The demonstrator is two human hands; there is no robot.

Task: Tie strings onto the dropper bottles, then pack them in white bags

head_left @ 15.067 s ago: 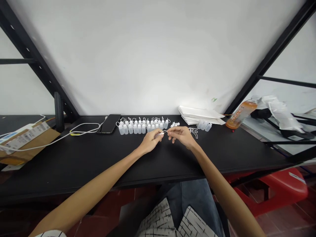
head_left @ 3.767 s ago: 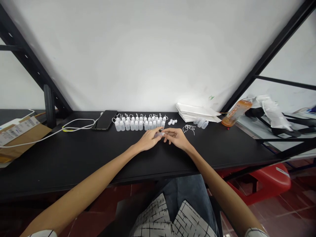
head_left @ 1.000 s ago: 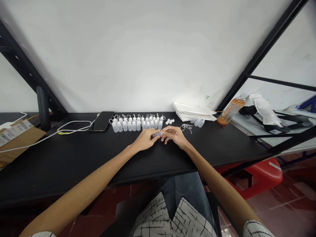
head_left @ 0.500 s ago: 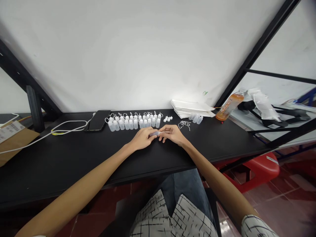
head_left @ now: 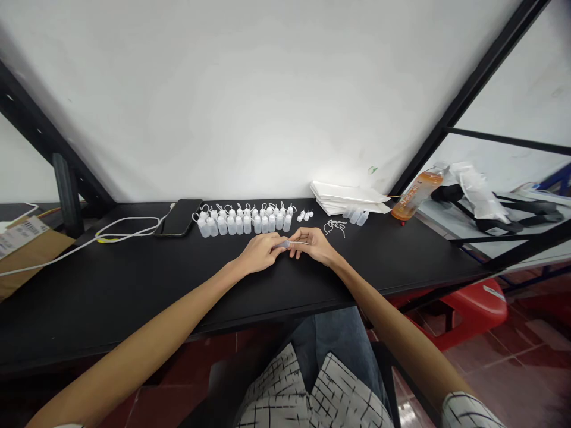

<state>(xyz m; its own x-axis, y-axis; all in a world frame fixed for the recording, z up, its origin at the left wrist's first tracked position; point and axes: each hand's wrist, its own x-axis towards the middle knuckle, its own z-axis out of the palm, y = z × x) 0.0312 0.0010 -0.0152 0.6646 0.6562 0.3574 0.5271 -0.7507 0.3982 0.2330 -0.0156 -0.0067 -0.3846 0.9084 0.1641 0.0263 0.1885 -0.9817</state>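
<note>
Both hands meet at the middle of the black table (head_left: 134,285). My left hand (head_left: 259,254) pinches a small translucent squeeze bottle (head_left: 282,244) lying sideways. My right hand (head_left: 313,245) has its fingers closed at the bottle's tip, on a thin white piece that I cannot make out clearly. Just behind the hands stands a row of several small white capped bottles (head_left: 243,221). A few loose small caps (head_left: 304,214), a tangle of white cap straps (head_left: 333,225) and a few uncapped bottles (head_left: 355,215) lie to the right of the row.
A black phone (head_left: 179,217) with a white cable (head_left: 116,233) lies left of the row. A stack of white paper bags (head_left: 345,199) and an orange drink bottle (head_left: 413,195) sit at the back right. A cardboard box (head_left: 24,252) is far left, a red stool (head_left: 475,300) lower right.
The hands have stayed together on the small bottle, with only slight finger movement. The view has drifted a little as my head moved.
</note>
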